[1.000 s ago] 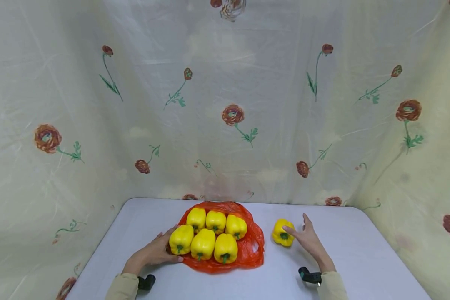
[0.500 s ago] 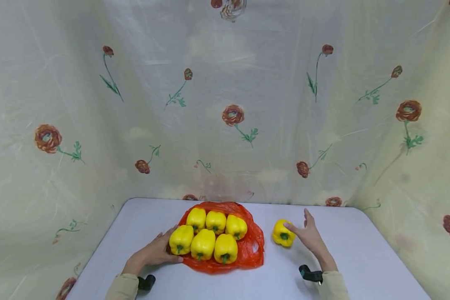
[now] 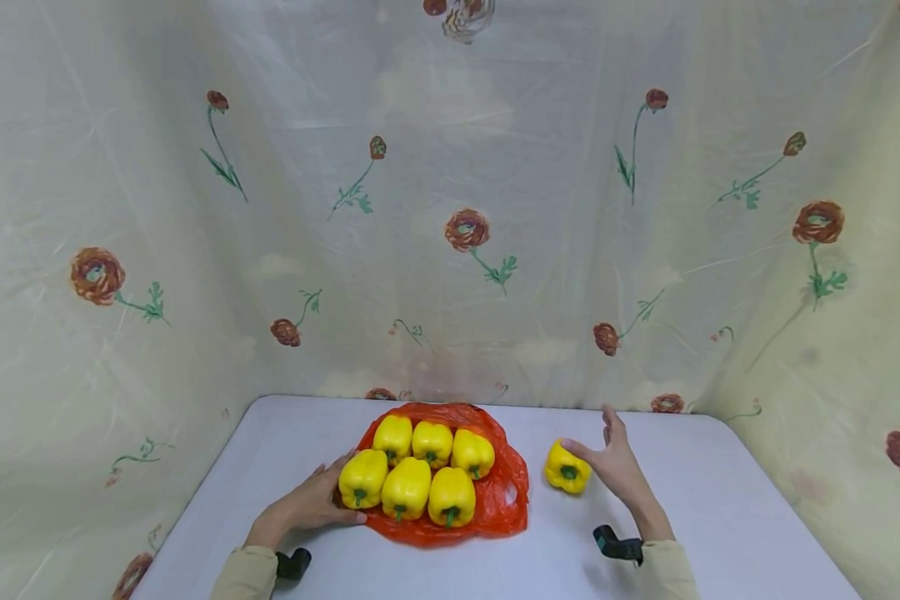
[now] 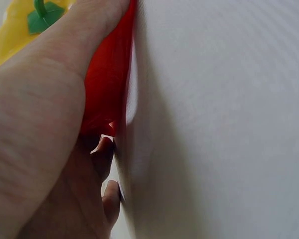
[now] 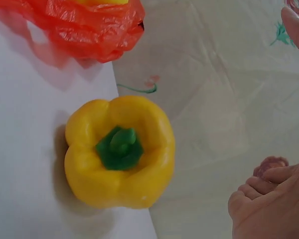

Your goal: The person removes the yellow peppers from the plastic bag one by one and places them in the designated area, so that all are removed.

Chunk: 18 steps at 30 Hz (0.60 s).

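Several yellow bell peppers (image 3: 406, 490) with green stems lie in two rows on a spread red plastic bag (image 3: 498, 521). My left hand (image 3: 311, 502) grips the bag's left side, its thumb along the front edge by the nearest pepper. In the left wrist view, the thumb lies over the red plastic (image 4: 107, 79) and the fingers bend in behind it. A single yellow bell pepper (image 3: 562, 471) stands right of the bag. My right hand (image 3: 617, 462) is raised beside it, thumb and fingers spread and holding nothing. The right wrist view shows this pepper (image 5: 117, 154) apart from the hand.
Everything rests on a white table (image 3: 390, 575) with rounded far corners. Behind it and at both sides hangs a pale curtain (image 3: 540, 275) printed with red flowers. A small black camera is strapped to each wrist, over beige sleeves (image 3: 667, 571).
My right hand has risen slightly away from the single pepper, uncovering more of it, and has shifted a little left most recently. My left hand, the bag and the peppers have stayed put.
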Each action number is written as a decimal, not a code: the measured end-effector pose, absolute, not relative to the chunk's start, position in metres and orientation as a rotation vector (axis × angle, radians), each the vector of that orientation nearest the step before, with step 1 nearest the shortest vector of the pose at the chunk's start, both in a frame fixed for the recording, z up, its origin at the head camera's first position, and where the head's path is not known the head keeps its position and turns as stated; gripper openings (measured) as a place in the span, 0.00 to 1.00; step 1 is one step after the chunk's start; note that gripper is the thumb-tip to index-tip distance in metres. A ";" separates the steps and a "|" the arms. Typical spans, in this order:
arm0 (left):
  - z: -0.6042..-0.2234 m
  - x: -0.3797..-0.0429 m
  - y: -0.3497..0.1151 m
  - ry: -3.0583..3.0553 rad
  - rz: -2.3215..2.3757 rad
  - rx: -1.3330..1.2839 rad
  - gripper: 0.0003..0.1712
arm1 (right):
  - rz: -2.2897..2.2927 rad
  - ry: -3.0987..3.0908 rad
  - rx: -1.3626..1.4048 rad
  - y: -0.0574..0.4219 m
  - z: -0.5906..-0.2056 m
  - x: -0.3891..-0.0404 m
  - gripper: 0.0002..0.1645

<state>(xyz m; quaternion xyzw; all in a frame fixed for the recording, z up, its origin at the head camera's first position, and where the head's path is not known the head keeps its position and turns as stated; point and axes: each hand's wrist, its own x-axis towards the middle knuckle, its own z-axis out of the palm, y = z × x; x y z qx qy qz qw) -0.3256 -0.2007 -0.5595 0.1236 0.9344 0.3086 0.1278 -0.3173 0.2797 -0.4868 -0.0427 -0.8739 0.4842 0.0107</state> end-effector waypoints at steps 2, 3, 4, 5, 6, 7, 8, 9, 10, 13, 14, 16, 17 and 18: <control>-0.559 -0.326 -0.201 2.715 0.902 0.359 0.68 | 1.505 -2.723 -0.116 0.276 -0.484 -0.316 0.71; -0.559 -0.326 -0.201 2.715 0.901 0.358 0.68 | 1.502 -2.720 -0.107 0.275 -0.483 -0.315 0.71; -0.559 -0.326 -0.201 2.714 0.899 0.354 0.68 | 1.499 -2.716 -0.095 0.273 -0.482 -0.315 0.71; -0.559 -0.326 -0.201 2.713 0.897 0.351 0.68 | 1.500 -2.710 -0.080 0.271 -0.481 -0.314 0.71; -0.559 -0.326 -0.201 2.714 0.891 0.349 0.68 | 1.501 -2.704 -0.062 0.270 -0.481 -0.314 0.70; -0.559 -0.326 -0.202 2.716 0.888 0.350 0.68 | 1.508 -2.698 -0.048 0.268 -0.480 -0.314 0.70; -0.559 -0.326 -0.202 2.717 0.883 0.347 0.68 | 1.516 -2.693 -0.033 0.267 -0.480 -0.314 0.70; -0.559 -0.326 -0.202 2.717 0.881 0.345 0.68 | 1.524 -2.690 -0.021 0.265 -0.480 -0.314 0.70; -0.558 -0.326 -0.202 2.717 0.878 0.342 0.68 | 1.531 -2.688 -0.008 0.263 -0.479 -0.313 0.70; -0.558 -0.326 -0.201 2.717 0.877 0.339 0.69 | 1.550 -2.689 0.025 0.258 -0.477 -0.313 0.70; -0.557 -0.326 -0.200 2.717 0.875 0.334 0.69 | 1.547 -2.693 0.036 0.256 -0.476 -0.312 0.71; -0.557 -0.325 -0.200 2.718 0.876 0.337 0.69 | 1.544 -2.696 0.058 0.252 -0.475 -0.311 0.71; -0.556 -0.325 -0.200 2.719 0.878 0.340 0.68 | 1.543 -2.695 0.070 0.250 -0.474 -0.311 0.70; -0.556 -0.325 -0.200 2.719 0.880 0.345 0.68 | 1.545 -2.691 0.084 0.248 -0.474 -0.311 0.70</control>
